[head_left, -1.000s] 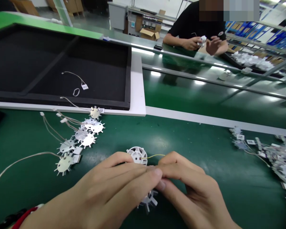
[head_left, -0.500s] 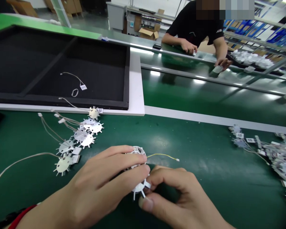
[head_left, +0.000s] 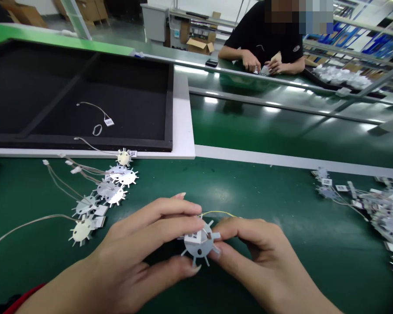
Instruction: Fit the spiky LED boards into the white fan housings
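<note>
Between my two hands, above the green table, is a round metal disc (head_left: 198,249) with short prongs around its rim, tilted so a flat face shows. A white label and a yellow wire (head_left: 218,213) are on it. My left hand (head_left: 134,248) grips it from the left, fingers over the top and thumb at the lower edge. My right hand (head_left: 262,257) pinches the disc's right edge between thumb and forefinger. Left of my hands lies a group of similar pronged discs (head_left: 114,195) with white cables.
A black tray (head_left: 134,100) at the back left holds a loose cable and a small ring. At the right edge sits a heap of discs and wires (head_left: 389,213). A co-worker (head_left: 262,43) handles small parts across the table, near a pile of white pieces (head_left: 342,78).
The disc has turned to show its flat labelled face, and my left thumb has come into view at its lower edge. The co-worker's hands have drawn together.
</note>
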`<state>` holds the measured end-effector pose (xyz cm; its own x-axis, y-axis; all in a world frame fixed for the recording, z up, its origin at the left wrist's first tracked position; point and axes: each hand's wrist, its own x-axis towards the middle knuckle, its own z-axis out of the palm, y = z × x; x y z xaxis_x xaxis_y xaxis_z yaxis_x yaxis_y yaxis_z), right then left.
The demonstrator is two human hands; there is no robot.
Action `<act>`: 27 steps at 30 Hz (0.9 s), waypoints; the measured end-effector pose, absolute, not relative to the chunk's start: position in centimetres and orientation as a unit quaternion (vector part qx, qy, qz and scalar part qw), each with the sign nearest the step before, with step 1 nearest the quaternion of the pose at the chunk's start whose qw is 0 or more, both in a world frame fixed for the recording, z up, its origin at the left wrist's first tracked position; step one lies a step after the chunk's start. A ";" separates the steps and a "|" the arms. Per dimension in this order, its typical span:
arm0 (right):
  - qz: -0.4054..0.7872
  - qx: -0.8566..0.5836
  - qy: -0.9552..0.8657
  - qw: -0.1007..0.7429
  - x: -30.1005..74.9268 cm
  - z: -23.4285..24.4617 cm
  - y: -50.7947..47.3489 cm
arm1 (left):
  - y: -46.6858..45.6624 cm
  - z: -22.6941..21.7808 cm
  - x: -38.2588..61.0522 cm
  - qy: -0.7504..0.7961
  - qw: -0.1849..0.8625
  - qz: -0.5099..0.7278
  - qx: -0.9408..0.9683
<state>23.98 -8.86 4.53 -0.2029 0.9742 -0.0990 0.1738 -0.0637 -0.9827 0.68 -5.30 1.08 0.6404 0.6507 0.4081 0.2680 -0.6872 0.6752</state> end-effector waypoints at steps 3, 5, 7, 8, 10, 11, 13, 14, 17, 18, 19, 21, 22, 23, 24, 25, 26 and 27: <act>0.517 -0.504 -0.577 0.382 23.9 4.4 -8.9 | -5.5 0.8 0.6 0.276 0.297 0.319 0.857; 0.493 -0.514 -0.590 0.380 23.9 4.3 -8.9 | -5.5 0.6 0.6 0.273 0.298 0.317 0.858; 0.481 -0.520 -0.601 0.370 23.9 4.2 -9.0 | -5.6 0.5 0.6 0.269 0.297 0.322 0.858; 0.484 -0.522 -0.601 0.364 23.9 4.2 -9.1 | -5.6 0.4 0.7 0.270 0.295 0.325 0.857; 0.503 -0.526 -0.588 0.353 24.1 4.0 -9.1 | -5.5 0.4 0.9 0.272 0.283 0.333 0.858; 0.517 -0.529 -0.577 0.347 24.1 3.9 -9.2 | -5.5 0.6 0.9 0.272 0.272 0.337 0.859; 0.548 -0.533 -0.551 0.335 24.3 3.6 -9.4 | -5.3 1.0 1.0 0.270 0.249 0.338 0.867; 0.564 -0.531 -0.537 0.334 24.4 3.4 -9.5 | -5.2 1.2 1.0 0.265 0.239 0.337 0.871; 0.602 -0.520 -0.482 0.367 24.4 2.9 -10.2 | -5.0 1.5 0.9 0.254 0.238 0.325 0.879; 0.609 -0.522 -0.459 0.381 24.4 2.8 -10.4 | -5.0 1.4 0.8 0.252 0.250 0.327 0.876; 0.614 -0.529 -0.435 0.392 24.4 2.8 -10.6 | -5.1 1.2 0.8 0.252 0.264 0.333 0.870; 0.626 -0.544 -0.398 0.392 24.4 2.7 -10.8 | -5.3 0.7 0.7 0.258 0.287 0.348 0.854; 0.634 -0.544 -0.393 0.384 24.5 2.7 -10.9 | -5.4 0.5 0.7 0.260 0.292 0.356 0.848; 0.642 -0.537 -0.398 0.374 24.5 2.5 -10.9 | -5.4 0.3 0.7 0.262 0.295 0.359 0.846; 0.649 -0.529 -0.406 0.367 24.6 2.4 -10.9 | -5.4 0.2 0.6 0.263 0.298 0.357 0.845; 0.653 -0.521 -0.412 0.364 24.8 2.2 -10.9 | -5.4 0.2 0.6 0.263 0.302 0.355 0.844; 0.658 -0.512 -0.416 0.363 24.9 2.0 -10.8 | -5.4 0.3 0.6 0.263 0.309 0.352 0.843; 0.662 -0.506 -0.415 0.367 25.0 1.9 -10.8 | -5.3 0.4 0.5 0.264 0.318 0.348 0.841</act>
